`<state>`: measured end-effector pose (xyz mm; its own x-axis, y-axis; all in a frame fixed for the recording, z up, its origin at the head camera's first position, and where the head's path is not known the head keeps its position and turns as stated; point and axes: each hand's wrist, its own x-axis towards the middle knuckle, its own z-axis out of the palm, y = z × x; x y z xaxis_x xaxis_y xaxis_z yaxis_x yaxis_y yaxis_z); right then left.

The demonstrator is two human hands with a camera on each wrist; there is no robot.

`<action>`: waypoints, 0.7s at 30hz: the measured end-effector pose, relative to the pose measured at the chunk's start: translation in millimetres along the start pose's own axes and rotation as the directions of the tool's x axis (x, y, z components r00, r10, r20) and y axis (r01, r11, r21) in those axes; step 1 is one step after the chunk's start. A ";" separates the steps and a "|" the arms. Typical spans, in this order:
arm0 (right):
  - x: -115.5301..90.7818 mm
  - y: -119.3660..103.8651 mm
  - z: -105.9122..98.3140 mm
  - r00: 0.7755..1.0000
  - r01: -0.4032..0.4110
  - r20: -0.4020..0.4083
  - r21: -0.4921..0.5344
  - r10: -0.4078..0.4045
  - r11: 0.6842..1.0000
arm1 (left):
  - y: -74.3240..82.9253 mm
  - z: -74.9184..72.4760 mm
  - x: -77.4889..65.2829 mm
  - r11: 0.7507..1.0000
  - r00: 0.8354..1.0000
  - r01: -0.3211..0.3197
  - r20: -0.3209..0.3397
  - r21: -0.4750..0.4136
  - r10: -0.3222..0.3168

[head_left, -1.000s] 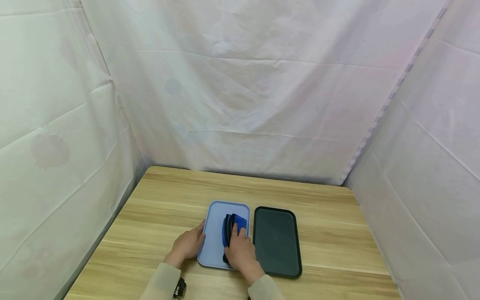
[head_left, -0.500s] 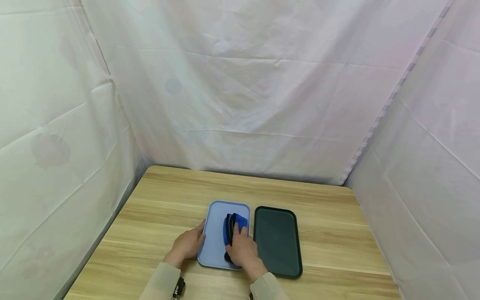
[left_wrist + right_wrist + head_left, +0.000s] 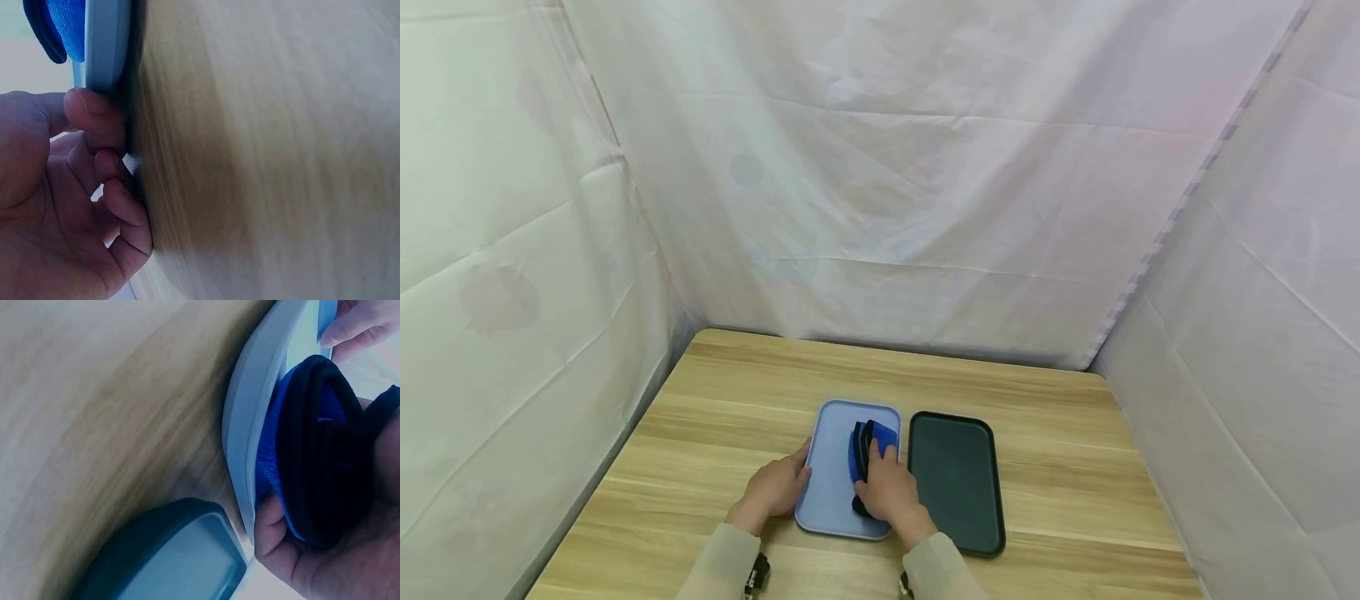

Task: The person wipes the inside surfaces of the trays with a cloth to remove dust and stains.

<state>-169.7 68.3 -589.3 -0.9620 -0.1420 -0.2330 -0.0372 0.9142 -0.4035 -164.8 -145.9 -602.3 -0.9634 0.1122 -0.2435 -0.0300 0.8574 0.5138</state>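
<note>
A light blue tray (image 3: 832, 500) lies on the wooden table. My left hand (image 3: 775, 486) holds its left edge; in the left wrist view the thumb lies against the rim and the other fingers are curled beside it. Over the tray's right half, my right hand (image 3: 891, 492) grips a folded, fuzzy blue fabric item with black edging (image 3: 855, 454). In the right wrist view its black-edged loops (image 3: 306, 450) show, with my fingers curled round its side. The palm hides part of it, so its exact kind cannot be told.
A dark green tray (image 3: 955, 475) lies just right of the light blue one, with a narrow gap between. Wooden tabletop (image 3: 1060, 467) surrounds both. White curtains (image 3: 925, 208) hang behind and at both sides.
My right hand has shifted slightly right and away from me with the blue fabric item in it. My left hand and both trays have stayed put.
</note>
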 end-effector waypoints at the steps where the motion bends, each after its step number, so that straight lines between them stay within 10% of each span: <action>1: 0.7 0.1 -0.6 1.000 0.000 0.001 0.004 0.000 1.000 | -0.1 -0.1 0.0 1.000 1.000 0.000 0.001 0.000 0.000; 21: 20.5 5.0 -6.9 0.999 0.015 0.034 0.004 -0.015 1.000 | -2.7 3.0 1.6 1.000 1.000 0.011 0.001 -0.010 -0.011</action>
<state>-191.5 72.6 -589.9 -0.9517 -0.1684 -0.2568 -0.0505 0.9106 -0.4103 -165.5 -146.6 -606.6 -0.9627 0.1033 -0.2501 -0.0434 0.8535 0.5193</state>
